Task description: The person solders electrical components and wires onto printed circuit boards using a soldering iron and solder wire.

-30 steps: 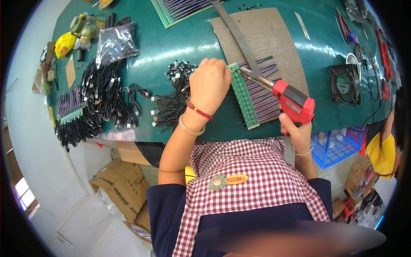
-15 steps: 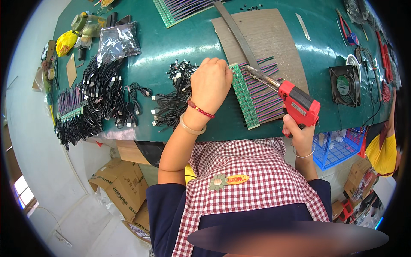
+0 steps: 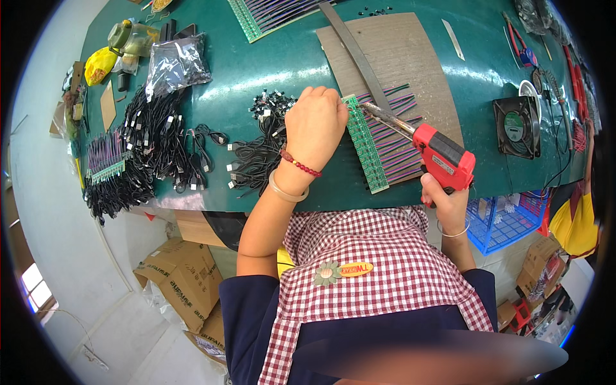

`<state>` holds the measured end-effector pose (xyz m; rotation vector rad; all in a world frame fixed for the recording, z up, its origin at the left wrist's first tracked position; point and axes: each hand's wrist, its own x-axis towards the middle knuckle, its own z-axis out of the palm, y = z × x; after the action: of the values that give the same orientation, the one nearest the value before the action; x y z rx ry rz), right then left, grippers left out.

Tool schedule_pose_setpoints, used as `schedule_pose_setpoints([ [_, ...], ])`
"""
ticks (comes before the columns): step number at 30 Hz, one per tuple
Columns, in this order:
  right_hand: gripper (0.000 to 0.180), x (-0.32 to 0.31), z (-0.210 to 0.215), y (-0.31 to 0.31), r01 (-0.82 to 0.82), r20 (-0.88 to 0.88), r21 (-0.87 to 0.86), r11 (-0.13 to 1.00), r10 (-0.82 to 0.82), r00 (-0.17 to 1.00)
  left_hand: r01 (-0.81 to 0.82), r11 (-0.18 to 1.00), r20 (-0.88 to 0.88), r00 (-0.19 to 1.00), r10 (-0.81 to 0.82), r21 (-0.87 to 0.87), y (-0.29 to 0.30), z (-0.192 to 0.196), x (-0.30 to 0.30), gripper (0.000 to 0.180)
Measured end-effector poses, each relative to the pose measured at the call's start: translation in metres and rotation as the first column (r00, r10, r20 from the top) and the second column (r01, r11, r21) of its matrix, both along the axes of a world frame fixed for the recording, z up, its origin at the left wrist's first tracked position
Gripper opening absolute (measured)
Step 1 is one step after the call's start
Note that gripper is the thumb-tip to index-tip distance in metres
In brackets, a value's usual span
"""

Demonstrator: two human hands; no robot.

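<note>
My right hand (image 3: 447, 200) is wrapped round the grip of a red and black soldering gun (image 3: 443, 157). The gun's metal tip reaches the upper end of a green circuit board strip (image 3: 367, 147). Purple, pink and black wires (image 3: 399, 138) run rightward from that strip over a brown board (image 3: 423, 70). A long flat metal bar (image 3: 356, 51) lies across the wires' upper part. My left hand (image 3: 314, 123) is closed at the strip's upper left end; its fingertips are turned away, so what they pinch is hidden. Black USB cables (image 3: 256, 157) lie beside that wrist.
Bundled black cables (image 3: 151, 122) and another wired strip (image 3: 106, 170) cover the table's left side. A silvery bag (image 3: 176, 64) lies behind them. Another wired board (image 3: 276, 19) is at the far edge. A black fan (image 3: 516, 128) stands at right, above a blue basket (image 3: 504, 221).
The soldering gun and my right hand have shifted slightly left, bringing the tip a little closer to my left hand. My left hand has stayed nearly still.
</note>
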<state>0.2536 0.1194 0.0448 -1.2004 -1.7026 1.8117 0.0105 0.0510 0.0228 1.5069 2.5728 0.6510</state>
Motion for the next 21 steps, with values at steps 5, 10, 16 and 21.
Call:
schedule_pose_setpoints([
  [5, 0.022, 0.0004, -0.0014, -0.0015, 0.005, -0.01, -0.01, 1.0, -0.005, 1.0, -0.014, 1.0, -0.009, 1.0, 0.014, -0.02, 0.0007, 0.0, 0.0029, 0.011],
  [10, 0.021, 0.0031, -0.008, -0.001, -0.042, 0.013, 0.03, 0.999, 0.042, 0.999, -0.01, 1.0, -0.017, 1.0, 0.01, -0.015, 0.0008, -0.0002, 0.0031, 0.01],
  [16, 0.019, 0.0016, -0.0036, -0.005, 0.007, -0.014, 0.024, 1.0, -0.007, 1.0, -0.002, 1.0, -0.018, 1.0, 0.002, -0.02, 0.0001, -0.0006, 0.0022, 0.01],
  [21, 0.019, 0.0, -0.0012, -0.0049, 0.01, -0.01, 0.01, 1.0, -0.01, 1.0, 0.007, 1.0, -0.017, 1.0, -0.008, -0.011, -0.0002, -0.0006, 0.0012, 0.01],
])
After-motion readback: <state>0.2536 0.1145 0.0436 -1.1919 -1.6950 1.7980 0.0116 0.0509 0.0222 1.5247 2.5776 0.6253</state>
